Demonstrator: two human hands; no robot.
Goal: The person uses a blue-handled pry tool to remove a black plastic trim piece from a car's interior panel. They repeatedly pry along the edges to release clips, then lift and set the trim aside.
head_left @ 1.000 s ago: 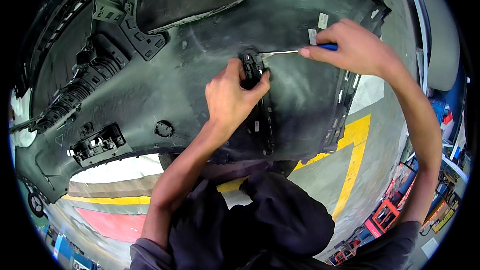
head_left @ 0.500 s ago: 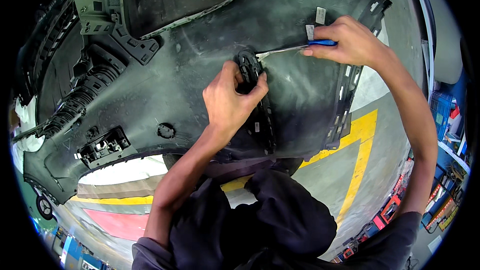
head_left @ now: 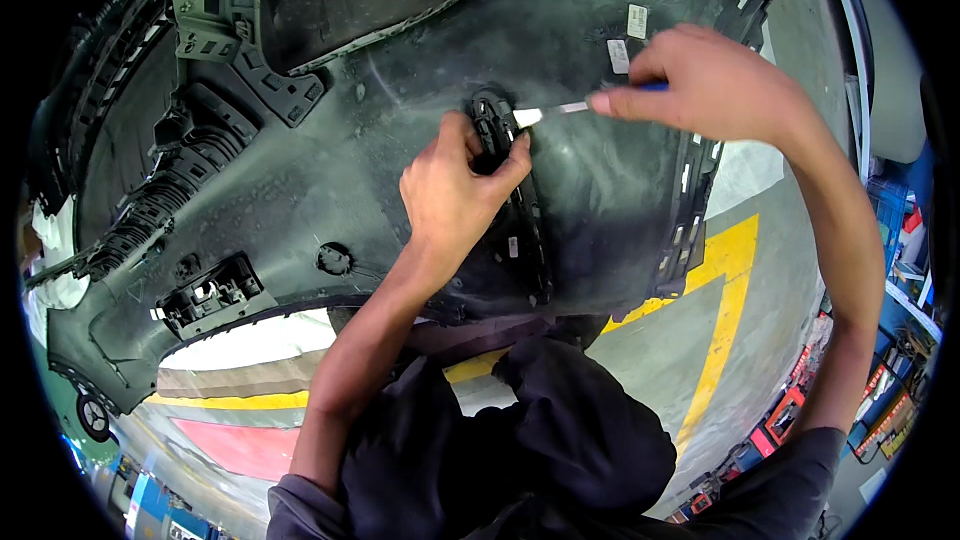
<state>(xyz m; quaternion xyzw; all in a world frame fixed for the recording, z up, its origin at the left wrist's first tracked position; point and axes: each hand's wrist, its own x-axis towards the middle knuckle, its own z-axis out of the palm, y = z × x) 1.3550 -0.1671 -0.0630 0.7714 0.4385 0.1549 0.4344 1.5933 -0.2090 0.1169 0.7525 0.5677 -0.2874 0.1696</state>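
A large black moulded plastic panel, seemingly a car bumper cover (head_left: 600, 180), lies spread out before me. My left hand (head_left: 455, 185) is closed on the upper end of a long narrow black plastic strip (head_left: 530, 230), thumb on one side and fingers on the other. Closed around the blue handle of a slim tool is my right hand (head_left: 715, 85). The tool (head_left: 572, 108) has a metal shaft and a pale, whitish tip, which touches or nearly touches the strip's upper end beside my left thumb. Most of its handle is hidden in my fingers.
Two white labels (head_left: 637, 21) are stuck on the panel near my right hand. Ribbed black brackets (head_left: 205, 140) and a rectangular fitting (head_left: 212, 295) sit on its left. Yellow lines (head_left: 730, 290) mark the floor. Crowded shelving (head_left: 890, 380) stands at the far right.
My right hand has turned and moved slightly right. The tool's pale tip now shows broader beside the strip. My left hand keeps its grip, and the view has shifted a little.
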